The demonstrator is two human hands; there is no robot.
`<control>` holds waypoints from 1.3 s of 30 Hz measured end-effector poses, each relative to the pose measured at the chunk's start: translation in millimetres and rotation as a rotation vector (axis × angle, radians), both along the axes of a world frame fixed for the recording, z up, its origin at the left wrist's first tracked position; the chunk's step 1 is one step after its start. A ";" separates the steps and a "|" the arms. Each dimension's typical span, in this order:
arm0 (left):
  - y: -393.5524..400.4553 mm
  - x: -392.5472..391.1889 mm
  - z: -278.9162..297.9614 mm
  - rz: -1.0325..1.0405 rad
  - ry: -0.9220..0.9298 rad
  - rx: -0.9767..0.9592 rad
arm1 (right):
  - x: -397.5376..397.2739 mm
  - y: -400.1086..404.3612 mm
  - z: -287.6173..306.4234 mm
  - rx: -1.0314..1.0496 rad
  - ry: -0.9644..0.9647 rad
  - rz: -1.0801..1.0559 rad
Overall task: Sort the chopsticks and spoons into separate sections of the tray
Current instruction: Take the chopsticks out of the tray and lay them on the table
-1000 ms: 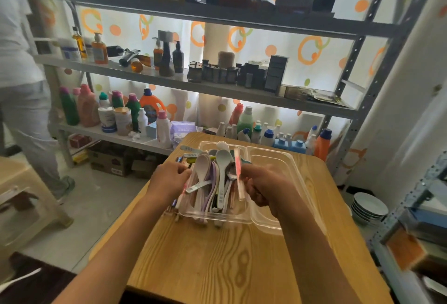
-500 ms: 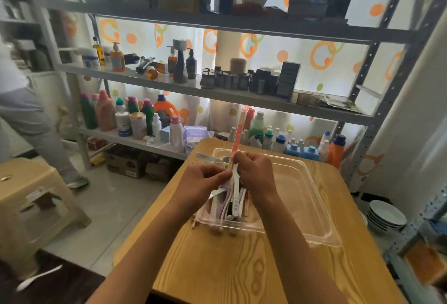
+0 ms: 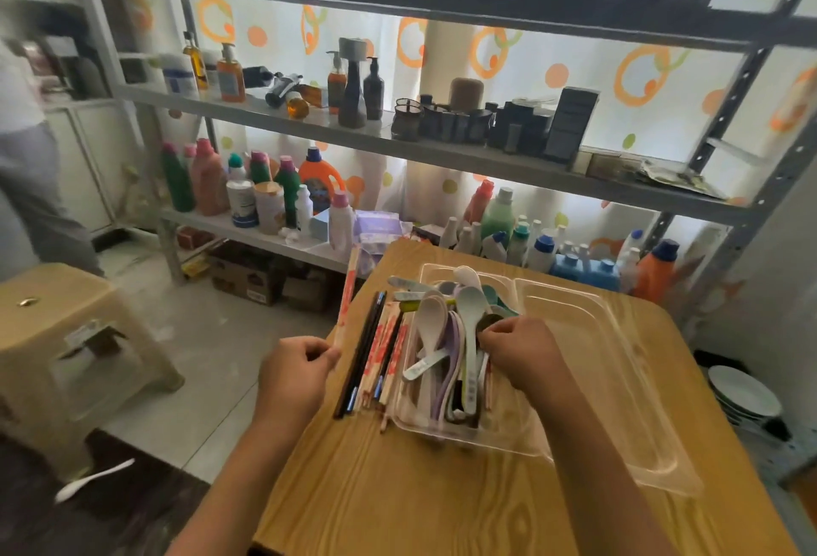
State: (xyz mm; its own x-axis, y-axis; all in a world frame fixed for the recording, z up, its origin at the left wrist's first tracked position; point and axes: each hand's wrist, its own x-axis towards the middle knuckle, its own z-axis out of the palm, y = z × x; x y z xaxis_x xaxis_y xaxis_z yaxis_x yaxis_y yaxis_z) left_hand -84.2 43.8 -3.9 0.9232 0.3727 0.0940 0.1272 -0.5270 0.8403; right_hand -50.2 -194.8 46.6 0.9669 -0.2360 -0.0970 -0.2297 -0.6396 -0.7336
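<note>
On the wooden table [image 3: 398,489] sits a clear tray [image 3: 628,383] with two sections. My left hand [image 3: 294,372] pinches one wrapped chopstick [image 3: 347,290] and holds it up just left of the tray. More chopsticks [image 3: 376,356] lie in a bunch on the table, right beside the tray's left edge. My right hand [image 3: 519,350] is curled down into the pile of spoons [image 3: 446,334] in the left section, but I cannot tell which one it has. The right section looks bare.

I think the step now is getting the chopsticks out from among the spoons. To do it well, I should lay this chopstick flat, lined up with the bunch, so nothing rolls off the table edge. I should pull slowly, because spoons lie on top of each other and could tip out. One white spoon [image 3: 95,478] is down on the floor.
</note>
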 end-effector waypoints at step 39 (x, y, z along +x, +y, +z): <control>-27.5 22.5 -26.2 -0.241 -0.024 0.542 | 43.5 15.7 -23.9 -0.861 0.507 0.406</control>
